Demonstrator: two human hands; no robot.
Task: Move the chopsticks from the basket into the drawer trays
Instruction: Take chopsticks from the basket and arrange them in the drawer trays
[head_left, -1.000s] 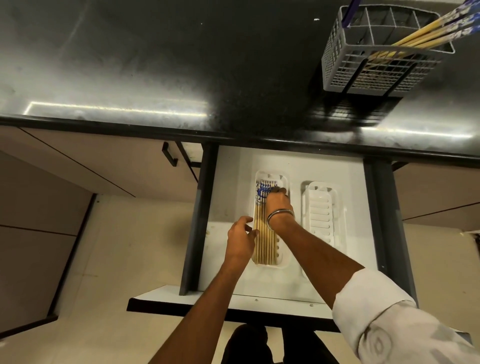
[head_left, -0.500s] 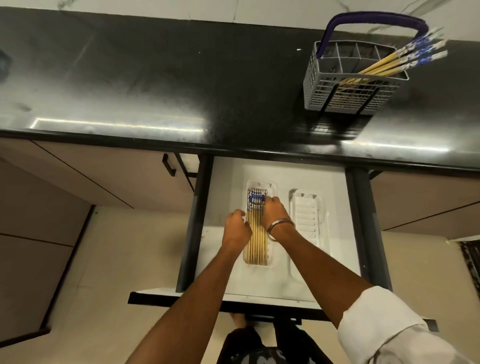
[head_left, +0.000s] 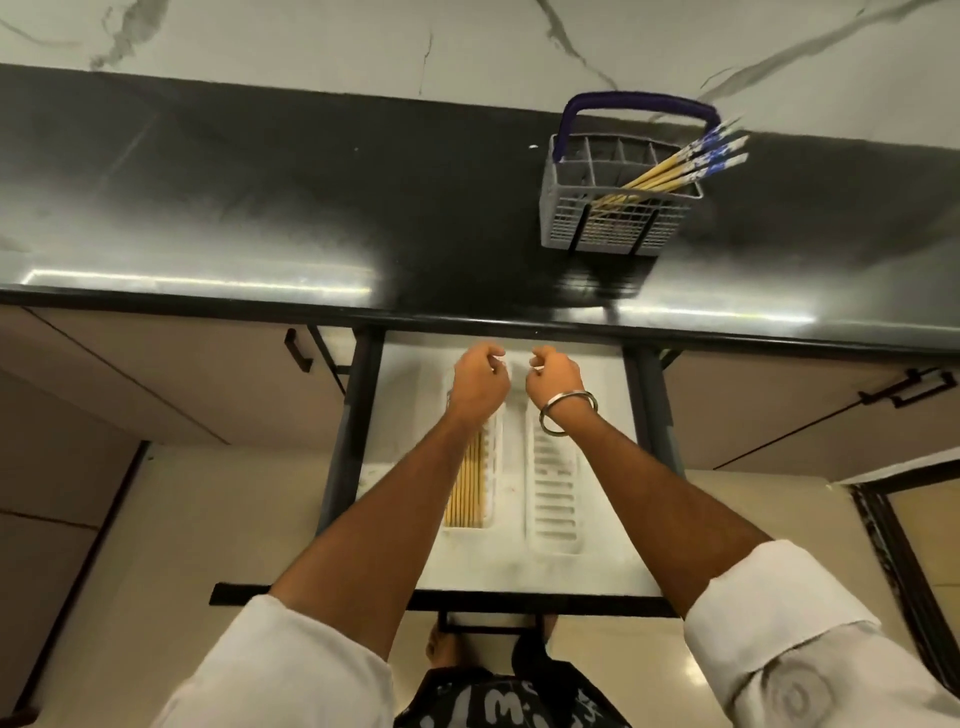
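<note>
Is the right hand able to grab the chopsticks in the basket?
Probably yes: the right hand looks empty, and nothing stands between it and the chopsticks poking from the basket.

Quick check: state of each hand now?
Left hand: fingers loosely curled, holding nothing, above the drawer.
Right hand: fingers loosely curled, also holding nothing.

I see the grey mesh basket (head_left: 618, 223) on the black countertop, holding blue-tipped chopsticks (head_left: 680, 166) that lean out to the right. Below the basket, the open drawer (head_left: 587, 566) holds two white trays: the left tray (head_left: 493, 467) carries bamboo chopsticks (head_left: 465, 493) lying lengthwise, and the right tray (head_left: 553, 499) shows only slots.
</note>
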